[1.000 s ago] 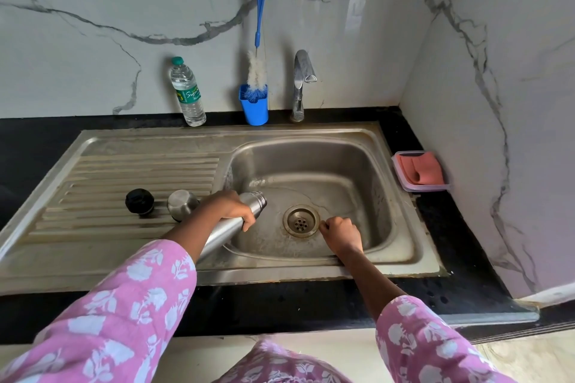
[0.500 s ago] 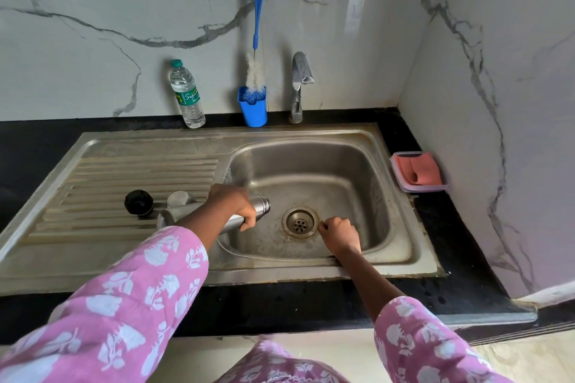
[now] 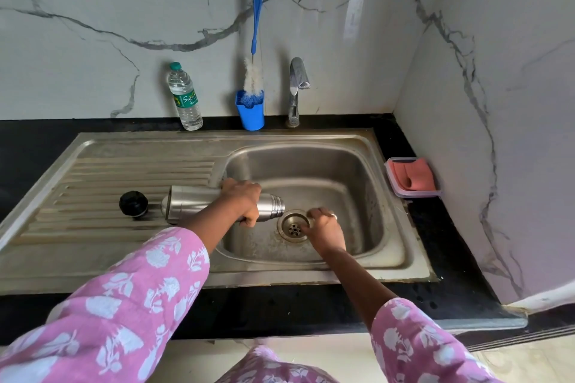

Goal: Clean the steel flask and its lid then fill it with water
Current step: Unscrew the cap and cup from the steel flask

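My left hand (image 3: 244,199) grips the steel flask (image 3: 193,199) near its neck. The flask lies level over the left edge of the sink basin (image 3: 311,274), its open threaded mouth pointing right toward the drain (image 3: 292,225). The black lid (image 3: 133,204) sits on the ribbed drainboard to the left. A steel cap (image 3: 163,207) shows just behind the flask's base. My right hand (image 3: 323,227) is down in the basin with curled fingers at the drain's right rim; nothing shows in it.
At the back wall stand a plastic water bottle (image 3: 185,99), a blue holder (image 3: 250,112) with a long bottle brush (image 3: 253,71), and the tap (image 3: 297,84), with no water running. A tray with a pink sponge (image 3: 410,177) sits right of the sink.
My left hand has swung the flask from steeply tilted to level, raising its base over the drainboard. My right hand has slid slightly toward the drain.
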